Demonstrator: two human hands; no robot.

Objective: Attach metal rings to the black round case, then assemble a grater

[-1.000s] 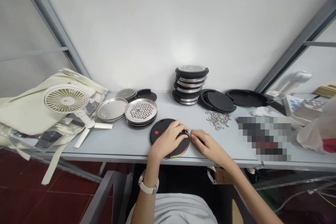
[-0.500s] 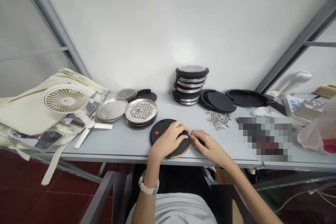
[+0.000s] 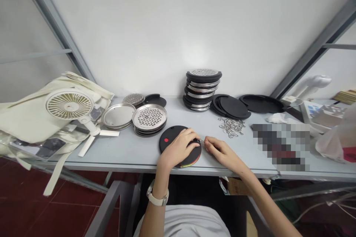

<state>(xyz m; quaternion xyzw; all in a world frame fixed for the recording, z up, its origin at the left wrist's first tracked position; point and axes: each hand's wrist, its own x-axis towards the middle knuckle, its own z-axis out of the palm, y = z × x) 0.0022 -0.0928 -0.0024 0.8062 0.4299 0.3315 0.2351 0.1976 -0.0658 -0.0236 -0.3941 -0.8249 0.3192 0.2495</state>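
Observation:
A black round disc [image 3: 172, 137] with a red dot lies near the table's front edge, and a yellow and red rim shows below it. Across its top rests my left hand [image 3: 182, 144], fingers curled toward the right edge, gripping and steadying it. Just right of the disc, my right hand [image 3: 217, 149] pinches a thin metal piece [image 3: 202, 140] that reaches to the disc's edge by my left fingertips. Its exact shape is mostly hidden. Behind my right hand is a loose pile of small metal hooks or rings [image 3: 231, 127].
Perforated metal discs [image 3: 150, 117] and plain metal discs [image 3: 118, 115] stand stacked at left. A tall stack of black and metal discs [image 3: 202, 90] rises by the wall. Black lids [image 3: 233, 107] lie right of it. A white fan [image 3: 70, 104] and cream bag [image 3: 25, 114] occupy the far left.
My right hand has shifted slightly right, away from the disc, with the thin metal piece stretched between the fingers and the edge. My left hand and the disc stay put.

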